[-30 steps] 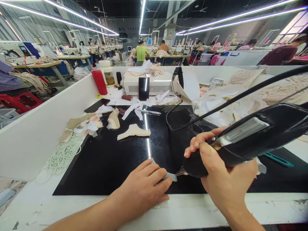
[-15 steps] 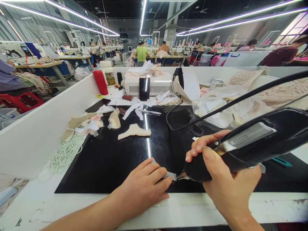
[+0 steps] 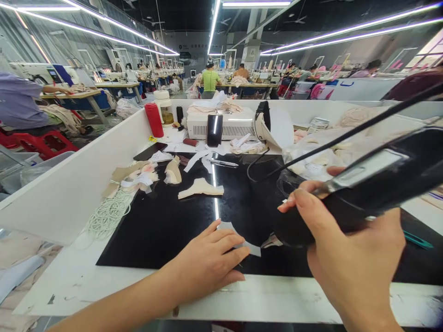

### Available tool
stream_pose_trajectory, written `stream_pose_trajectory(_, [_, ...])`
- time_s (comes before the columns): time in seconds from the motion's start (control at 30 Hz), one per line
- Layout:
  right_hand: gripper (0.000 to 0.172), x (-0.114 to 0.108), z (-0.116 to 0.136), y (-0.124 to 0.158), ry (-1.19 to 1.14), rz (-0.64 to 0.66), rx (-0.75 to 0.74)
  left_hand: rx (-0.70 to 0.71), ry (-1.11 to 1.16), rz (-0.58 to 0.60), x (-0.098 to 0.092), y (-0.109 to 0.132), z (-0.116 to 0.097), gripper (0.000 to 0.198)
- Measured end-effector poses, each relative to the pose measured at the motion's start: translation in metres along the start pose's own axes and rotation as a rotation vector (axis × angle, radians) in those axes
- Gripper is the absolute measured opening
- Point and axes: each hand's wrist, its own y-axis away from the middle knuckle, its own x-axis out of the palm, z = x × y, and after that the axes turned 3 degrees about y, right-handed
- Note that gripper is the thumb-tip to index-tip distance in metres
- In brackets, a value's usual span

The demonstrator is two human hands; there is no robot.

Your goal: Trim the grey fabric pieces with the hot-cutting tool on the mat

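At six o'clock on the black mat (image 3: 162,226), left hand (image 3: 207,265) open, fingers flat on a pale fabric strip (image 3: 252,249); four o'clock, right hand (image 3: 349,258) clenched around a black corded hand tool (image 3: 367,193), tip just beside the strip; twelve o'clock, beige cut piece (image 3: 200,188), white box unit (image 3: 230,125); eleven o'clock, red bottle (image 3: 154,120).

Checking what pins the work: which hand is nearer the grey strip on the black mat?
Left. The left hand rests on the grey strip; the right hand, to its right, grips a black tool.
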Motion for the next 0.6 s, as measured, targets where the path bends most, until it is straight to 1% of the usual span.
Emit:
stream_pose_trajectory(0.07, [0.046,0.011,0.002,0.006,-0.149,-0.036,0.026,-0.080,0.037,0.023,-0.014,0.010,0.003,0.039])
stream_pose_trajectory(0.1, [0.048,0.017,0.002,0.010,-0.203,-0.033,0.028,-0.131,0.053,0.028,-0.020,0.017,0.006,0.039])
stream_pose_trajectory(0.17, [0.052,0.029,0.002,0.019,-0.310,0.018,-0.022,-0.237,0.073,0.020,-0.029,0.033,0.012,0.043])
stream_pose_trajectory(0.23, [0.053,0.041,0.001,0.027,-0.379,0.080,-0.069,-0.331,0.081,-0.021,-0.033,0.047,0.017,0.043])
stream_pose_trajectory(0.3, [0.053,0.053,-0.001,0.033,-0.406,0.126,-0.081,-0.395,0.101,-0.070,-0.032,0.056,0.019,0.038])
stream_pose_trajectory(0.37, [0.054,0.063,-0.001,0.036,-0.426,0.156,-0.065,-0.426,0.131,-0.112,-0.028,0.058,0.019,0.035])
stream_pose_trajectory(0.5, [0.049,0.074,0.000,0.038,-0.460,0.163,-0.011,-0.441,0.155,-0.146,-0.023,0.047,0.015,0.045])
stream_pose_trajectory(0.53, [0.048,0.075,0.001,0.037,-0.459,0.162,0.010,-0.434,0.153,-0.149,-0.022,0.044,0.015,0.044])
stream_pose_trajectory(0.6, [0.048,0.075,0.002,0.036,-0.452,0.155,0.056,-0.412,0.150,-0.156,-0.020,0.040,0.015,0.035])
